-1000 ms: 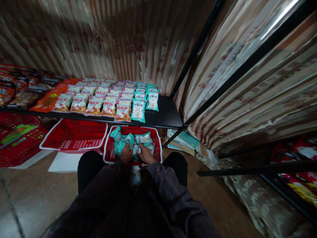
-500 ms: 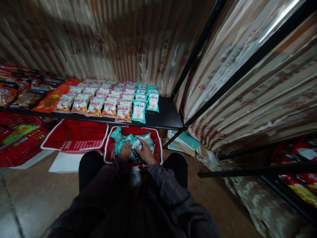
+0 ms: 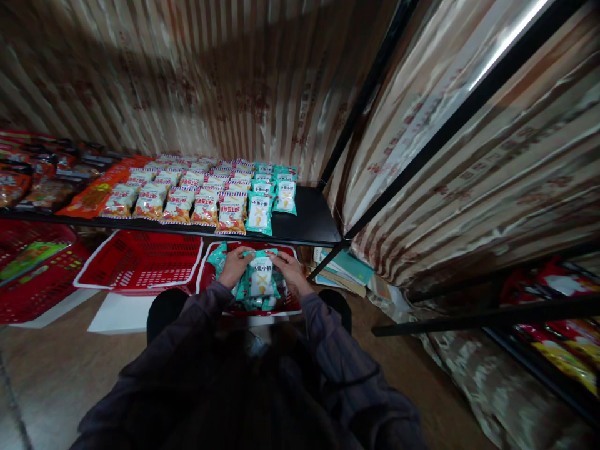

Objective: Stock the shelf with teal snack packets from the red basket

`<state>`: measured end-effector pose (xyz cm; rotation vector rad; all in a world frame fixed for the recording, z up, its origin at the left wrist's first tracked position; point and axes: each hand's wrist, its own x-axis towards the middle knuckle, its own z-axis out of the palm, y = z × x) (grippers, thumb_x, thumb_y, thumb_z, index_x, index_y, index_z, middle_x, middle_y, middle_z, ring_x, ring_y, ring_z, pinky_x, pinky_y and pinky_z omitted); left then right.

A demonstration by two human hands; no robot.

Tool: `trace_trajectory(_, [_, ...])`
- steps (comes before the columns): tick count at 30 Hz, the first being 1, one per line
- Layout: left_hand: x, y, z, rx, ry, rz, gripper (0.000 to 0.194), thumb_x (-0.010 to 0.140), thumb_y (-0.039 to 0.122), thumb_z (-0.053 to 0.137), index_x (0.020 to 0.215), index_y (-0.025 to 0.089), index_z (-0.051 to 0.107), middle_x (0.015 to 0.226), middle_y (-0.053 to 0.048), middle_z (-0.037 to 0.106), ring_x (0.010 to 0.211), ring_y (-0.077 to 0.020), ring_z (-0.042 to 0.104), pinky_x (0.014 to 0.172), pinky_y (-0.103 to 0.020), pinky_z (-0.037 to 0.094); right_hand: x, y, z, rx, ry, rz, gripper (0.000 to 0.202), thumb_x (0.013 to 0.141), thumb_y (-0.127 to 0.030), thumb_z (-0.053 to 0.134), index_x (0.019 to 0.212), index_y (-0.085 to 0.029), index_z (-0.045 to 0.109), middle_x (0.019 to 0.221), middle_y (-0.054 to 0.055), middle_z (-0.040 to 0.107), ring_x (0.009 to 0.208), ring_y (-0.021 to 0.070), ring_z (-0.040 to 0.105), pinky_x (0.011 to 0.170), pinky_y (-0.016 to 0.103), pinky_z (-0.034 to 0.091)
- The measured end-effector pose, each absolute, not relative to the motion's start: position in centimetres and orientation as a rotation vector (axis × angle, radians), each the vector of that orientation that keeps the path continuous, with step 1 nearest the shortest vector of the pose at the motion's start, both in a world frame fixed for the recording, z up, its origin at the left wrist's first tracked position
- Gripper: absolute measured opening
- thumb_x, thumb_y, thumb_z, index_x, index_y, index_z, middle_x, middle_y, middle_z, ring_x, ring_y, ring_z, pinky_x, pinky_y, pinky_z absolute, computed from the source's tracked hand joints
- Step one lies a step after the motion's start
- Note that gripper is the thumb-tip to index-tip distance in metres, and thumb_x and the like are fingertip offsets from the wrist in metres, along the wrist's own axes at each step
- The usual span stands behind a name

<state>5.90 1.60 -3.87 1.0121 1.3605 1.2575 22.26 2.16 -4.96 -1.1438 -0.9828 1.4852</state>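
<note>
A teal and white snack bag (image 3: pixel 261 279) is held upright above the red basket (image 3: pixel 203 275) by its top corners. My left hand (image 3: pixel 235 266) pinches its upper left side, and my right hand (image 3: pixel 290 271) grips the upper right. More teal bags (image 3: pixel 218 256) lie in the basket, partly hidden by my hands and the held bag. On the black shelf (image 3: pixel 309 215) just beyond, teal bags (image 3: pixel 259 214) stand in two columns, the right one set further back. Rows of white and orange bags (image 3: pixel 232 212) adjoin them on the left.
Another red basket (image 3: pixel 145 259) sits to the left, and a third (image 3: pixel 56 269) holds green packets. Orange and dark packs (image 3: pixel 51 187) fill the shelf's left end. Black metal posts (image 3: pixel 389 203) and books (image 3: pixel 344 265) are on the right.
Both hands have risen from among the bags in the basket. One teal bag is now lifted and spread upright between them, its front showing. The view has shifted slightly.
</note>
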Motion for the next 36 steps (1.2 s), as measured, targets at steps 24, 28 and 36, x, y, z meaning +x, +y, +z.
trace_trajectory(24, [9.0, -0.8, -1.6, 0.724, 1.035, 1.266, 0.061, 0.054, 0.043, 0.080, 0.103, 0.015, 0.058, 0.108, -0.012, 0.067, 0.095, -0.0224, 0.064, 0.080, -0.032, 0.050, 22.2, 2.2, -3.1, -1.139, -0.723, 1.230, 0.040, 0.053, -0.045, 0.078, 0.079, -0.018, 0.066, 0.068, -0.002, 0.065, 0.057, 0.0119, 0.058, 0.055, 0.023, 0.047])
trace_trajectory(28, [9.4, -1.2, -1.6, 0.702, 1.045, 1.258, 0.057, 0.054, 0.043, 0.080, 0.099, 0.013, 0.060, 0.107, -0.013, 0.067, 0.095, -0.0234, 0.064, 0.082, -0.033, 0.051, 22.6, 2.0, -3.2, -1.133, -0.744, 1.264, 0.039, 0.056, -0.047, 0.077, 0.080, -0.018, 0.066, 0.068, -0.002, 0.065, 0.057, 0.0115, 0.057, 0.052, 0.022, 0.046])
trace_trajectory(36, [9.5, -1.6, -1.6, 0.717, 1.107, 1.309, 0.057, 0.052, 0.046, 0.080, 0.096, 0.014, 0.063, 0.099, -0.011, 0.070, 0.093, -0.0239, 0.065, 0.080, -0.034, 0.052, 23.0, 1.9, -2.3, -1.096, -0.698, 1.269, 0.034, 0.055, -0.045, 0.079, 0.072, -0.019, 0.064, 0.066, -0.003, 0.065, 0.055, 0.0091, 0.057, 0.050, 0.019, 0.045])
